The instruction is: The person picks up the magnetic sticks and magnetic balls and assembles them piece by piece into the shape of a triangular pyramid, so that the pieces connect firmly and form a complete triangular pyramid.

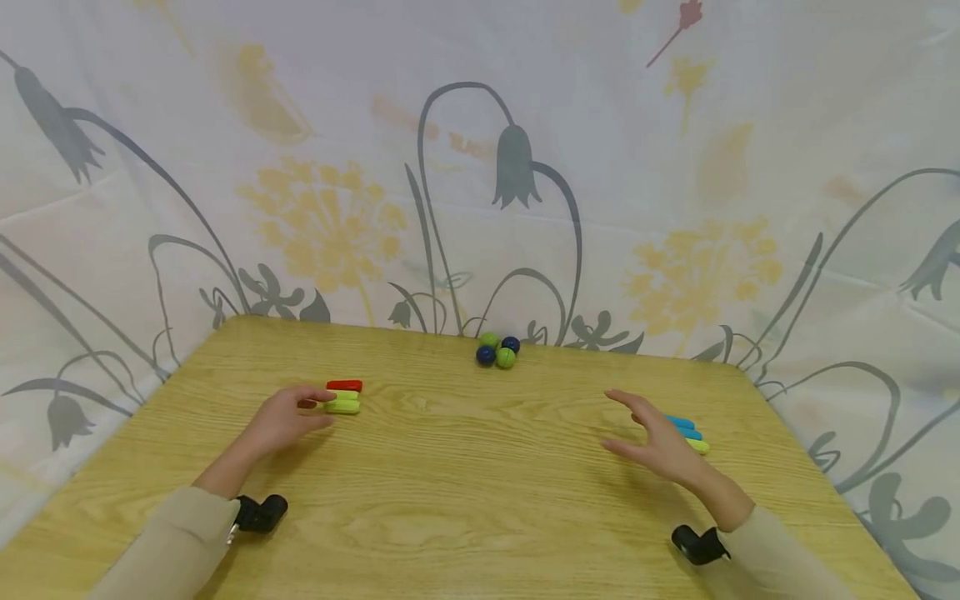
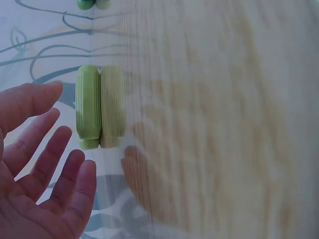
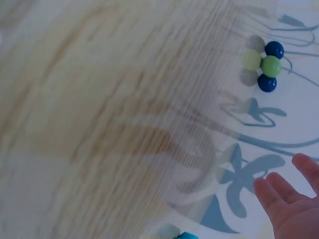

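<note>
My left hand (image 1: pixel 283 419) reaches over the left side of the wooden table, thumb and fingers spread and holding nothing. Its fingertips overlap two yellow-green sticks (image 1: pixel 345 407) in the head view, with a red stick (image 1: pixel 345 385) lying just behind them. From the left wrist, a ridged light-green stick (image 2: pixel 88 102) shows just past the parted fingers (image 2: pixel 79 194). On the right, my right hand (image 1: pixel 660 442) is spread with nothing in its grasp. Partly hidden behind it lie two blue sticks (image 1: pixel 682 423) and a yellow-green stick (image 1: pixel 698 447).
Several small balls sit together near the table's back edge: green balls (image 1: pixel 506 358) and dark blue balls (image 1: pixel 486 356). A flower-printed cloth (image 1: pixel 465 233) rises behind the wooden table (image 1: pixel 465 500). Black wrist devices (image 1: pixel 260 513) are worn at both sleeves.
</note>
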A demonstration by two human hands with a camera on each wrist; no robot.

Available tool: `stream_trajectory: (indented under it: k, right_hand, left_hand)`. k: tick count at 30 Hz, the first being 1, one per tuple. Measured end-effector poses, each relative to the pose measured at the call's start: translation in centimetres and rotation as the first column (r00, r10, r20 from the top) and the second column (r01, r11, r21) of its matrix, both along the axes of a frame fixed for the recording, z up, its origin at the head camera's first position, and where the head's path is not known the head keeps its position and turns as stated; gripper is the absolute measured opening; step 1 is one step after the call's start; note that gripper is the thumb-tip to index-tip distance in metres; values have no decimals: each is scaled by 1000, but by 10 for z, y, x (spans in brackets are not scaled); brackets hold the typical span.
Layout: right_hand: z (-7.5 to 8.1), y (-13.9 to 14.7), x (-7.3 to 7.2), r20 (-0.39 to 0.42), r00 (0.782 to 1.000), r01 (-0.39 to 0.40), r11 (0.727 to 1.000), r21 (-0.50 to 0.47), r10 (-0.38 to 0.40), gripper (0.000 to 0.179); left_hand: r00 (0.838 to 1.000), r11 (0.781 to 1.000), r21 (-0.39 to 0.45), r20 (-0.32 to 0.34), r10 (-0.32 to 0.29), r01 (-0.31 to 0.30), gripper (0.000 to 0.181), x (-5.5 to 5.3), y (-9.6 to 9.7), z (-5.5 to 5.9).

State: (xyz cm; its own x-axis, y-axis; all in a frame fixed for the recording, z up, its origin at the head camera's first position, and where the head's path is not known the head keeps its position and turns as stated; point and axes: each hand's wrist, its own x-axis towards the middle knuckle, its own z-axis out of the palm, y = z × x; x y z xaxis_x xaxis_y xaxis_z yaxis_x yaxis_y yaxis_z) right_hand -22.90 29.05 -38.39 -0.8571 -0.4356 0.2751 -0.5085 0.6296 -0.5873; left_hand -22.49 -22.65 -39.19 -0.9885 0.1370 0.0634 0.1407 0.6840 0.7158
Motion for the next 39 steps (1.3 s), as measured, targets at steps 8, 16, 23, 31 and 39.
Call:
stream_trajectory:
  k: [8, 16, 23, 31, 39]
  right_hand:
    - [-4, -7, -13, 36, 999, -17, 1000, 2, 17, 69]
    - [-2, -18, -27, 79, 996, -44, 999, 6, 44, 70]
    - [-4, -33, -39, 123, 987, -101, 994, -33, 105, 67]
    - [-8, -47, -51, 113, 988, -105, 994, -28, 107, 65]
    - [-9, -60, -62, 113, 987, -113, 993, -44, 117, 63]
  left_hand:
    - [1000, 1000, -10, -12, -17, 17, 37, -5, 4, -1]
    - [1000, 999, -26, 3, -23, 24, 34, -6, 6, 1]
    - [999, 998, -46, -15, -39, 38, 30, -6, 7, 1]
    - [999, 999, -33, 24, -21, 22, 22, -3, 9, 1]
    - [997, 996, -45, 11, -76, 77, 20, -2, 14, -1]
